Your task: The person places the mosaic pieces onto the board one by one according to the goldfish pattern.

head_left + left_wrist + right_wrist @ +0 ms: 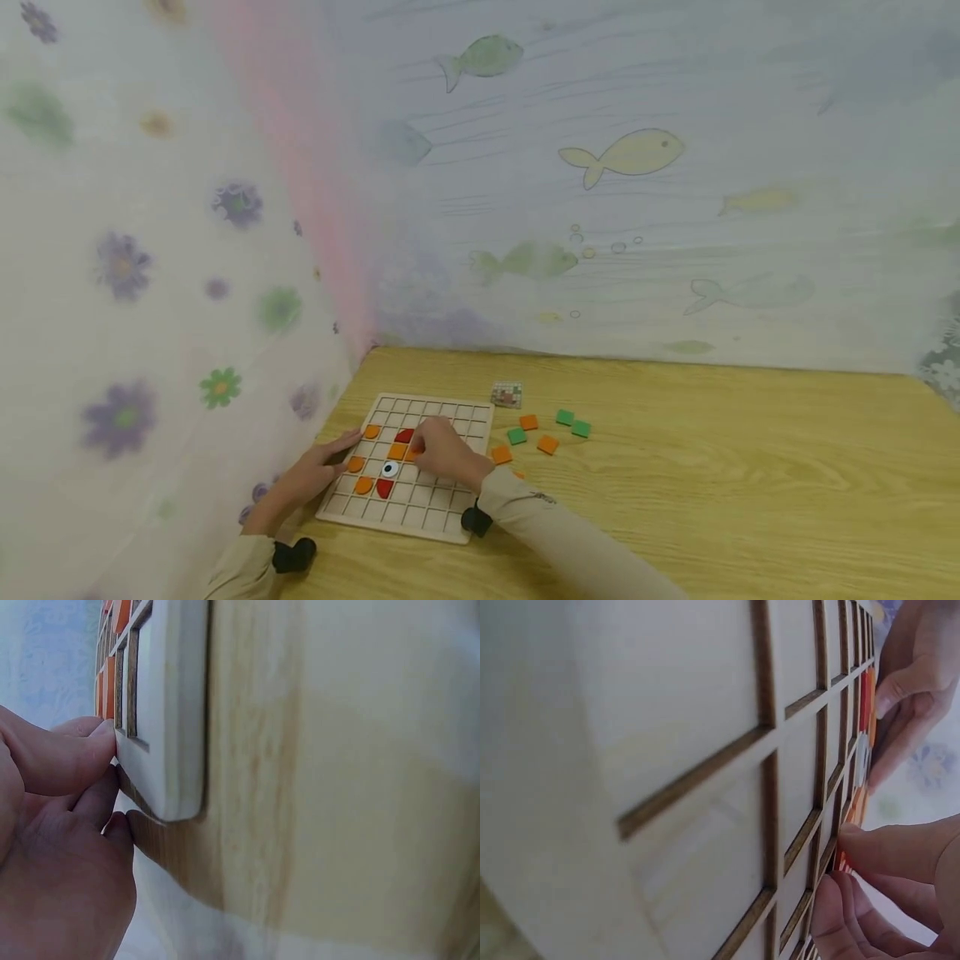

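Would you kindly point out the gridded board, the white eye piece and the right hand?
Gridded board [411, 507]: head view, bare grid near its lower edge.
White eye piece [390, 469]: head view, middle of its face.
Right hand [448, 450]: head view, back of the hand.

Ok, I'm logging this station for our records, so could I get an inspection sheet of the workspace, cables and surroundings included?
Surface: wood-grain table.
Job's things: grid board bearing rounded orange pieces, red pieces and a white eye piece.
Clutter: loose green tiles and orange tiles right of the board; small printed card by its far right corner.
Grippers: left hand touches the board's left edge; right hand pinches a small piece, mostly hidden.
Cables: nothing seen.
Surroundings: fish-patterned backdrop behind, flower-patterned one at left.
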A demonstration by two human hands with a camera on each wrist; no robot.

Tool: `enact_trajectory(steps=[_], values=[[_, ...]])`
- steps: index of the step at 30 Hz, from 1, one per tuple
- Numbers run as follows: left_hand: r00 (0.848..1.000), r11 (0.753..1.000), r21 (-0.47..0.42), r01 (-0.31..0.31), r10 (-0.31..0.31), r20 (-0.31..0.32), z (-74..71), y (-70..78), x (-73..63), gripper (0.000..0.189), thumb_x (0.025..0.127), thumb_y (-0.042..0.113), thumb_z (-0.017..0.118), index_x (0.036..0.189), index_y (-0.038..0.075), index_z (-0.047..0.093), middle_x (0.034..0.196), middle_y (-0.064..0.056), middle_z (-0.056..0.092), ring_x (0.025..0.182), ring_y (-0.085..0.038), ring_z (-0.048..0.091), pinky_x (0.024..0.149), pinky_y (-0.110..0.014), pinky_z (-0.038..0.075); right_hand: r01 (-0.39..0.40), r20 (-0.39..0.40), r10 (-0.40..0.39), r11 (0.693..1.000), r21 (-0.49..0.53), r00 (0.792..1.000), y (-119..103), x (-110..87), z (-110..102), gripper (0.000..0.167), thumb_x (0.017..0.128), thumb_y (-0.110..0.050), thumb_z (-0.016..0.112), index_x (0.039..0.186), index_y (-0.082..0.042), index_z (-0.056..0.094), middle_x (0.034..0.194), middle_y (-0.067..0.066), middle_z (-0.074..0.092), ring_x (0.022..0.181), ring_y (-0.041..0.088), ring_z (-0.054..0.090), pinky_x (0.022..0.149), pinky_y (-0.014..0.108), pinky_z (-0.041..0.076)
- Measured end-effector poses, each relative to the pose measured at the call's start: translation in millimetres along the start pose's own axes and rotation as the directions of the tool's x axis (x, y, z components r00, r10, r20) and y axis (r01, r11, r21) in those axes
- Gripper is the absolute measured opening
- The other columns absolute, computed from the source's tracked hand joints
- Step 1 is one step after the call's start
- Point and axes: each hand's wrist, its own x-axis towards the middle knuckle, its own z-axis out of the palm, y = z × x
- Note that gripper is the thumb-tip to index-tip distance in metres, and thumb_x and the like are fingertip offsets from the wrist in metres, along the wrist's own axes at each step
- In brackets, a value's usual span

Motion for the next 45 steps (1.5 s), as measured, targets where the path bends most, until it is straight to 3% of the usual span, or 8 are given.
enact_trajectory(steps=[11,17,23,30,40,45], values=[[1.000,1.000,-0.018,0.004,-0.004,-0.002,-1.0,1.1,0.3,0.055,0.092,-0.004,0.046,0.145,0.004,0.036,0.153,-0.016,0.024,0.141,-0.038,0.013,0.110,-0.057,0.011,0.055,0.062,-0.054,0.998,-0.017,0.997,3.0,-0.8,-7.3,0.021,0.074,0.007,0.064,0.090,-0.001,0.075,0.088,0.005,0.068,0.082,0.011,0.058,0.067,0.017,0.046],[1.000,1.000,-0.002,-0.007,0.007,-0.010,-0.6,1.6,-1.3,0.055,0.092,-0.004,0.046,0.146,0.005,0.036,0.152,-0.016,0.025,0.140,-0.038,0.015,0.110,-0.057,0.012,0.107,0.088,-0.103,0.994,-0.038,0.991,5.1,-10.3,-26.0,0.021,0.077,0.005,0.063,0.093,-0.003,0.074,0.093,0.007,0.066,0.085,0.015,0.056,0.073,0.022,0.047],[1.000,1.000,0.027,-0.013,0.014,-0.011,-2.3,3.3,-2.2,0.055,0.092,-0.004,0.047,0.145,0.003,0.037,0.151,-0.018,0.026,0.139,-0.040,0.017,0.108,-0.059,0.014,0.095,0.135,-0.093,0.995,-0.008,0.986,7.0,-22.0,-47.5,0.016,0.083,-0.001,0.065,0.098,-0.004,0.071,0.097,0.009,0.062,0.084,0.018,0.057,0.072,0.023,0.048],[0.999,0.998,0.036,-0.044,0.044,-0.010,-3.0,8.0,-1.2,0.053,0.091,-0.004,0.048,0.144,0.002,0.039,0.150,-0.020,0.028,0.138,-0.042,0.018,0.108,-0.060,0.015,0.099,0.115,-0.099,0.995,0.006,0.988,16.1,-36.6,-66.6,0.013,0.084,-0.004,0.068,0.096,-0.003,0.071,0.096,0.011,0.061,0.082,0.023,0.058,0.069,0.025,0.049],[1.000,1.000,0.019,-0.002,0.002,-0.001,-0.4,4.3,-0.3,0.055,0.092,-0.004,0.046,0.145,0.003,0.037,0.152,-0.020,0.024,0.140,-0.040,0.016,0.109,-0.059,0.012,0.050,0.147,-0.056,0.998,0.038,0.988,30.2,-62.7,-90.0,0.014,0.085,-0.002,0.063,0.098,-0.002,0.069,0.099,0.010,0.057,0.087,0.028,0.056,0.070,0.030,0.048],[1.000,1.000,0.018,0.006,-0.006,0.001,0.3,5.0,-0.6,0.055,0.091,-0.005,0.046,0.145,0.003,0.037,0.152,-0.020,0.023,0.140,-0.041,0.015,0.108,-0.059,0.011,0.072,0.126,-0.075,0.997,0.024,0.989,40.9,-74.2,-98.1,0.016,0.086,-0.002,0.061,0.099,-0.002,0.070,0.098,0.010,0.059,0.084,0.029,0.056,0.067,0.029,0.047]])
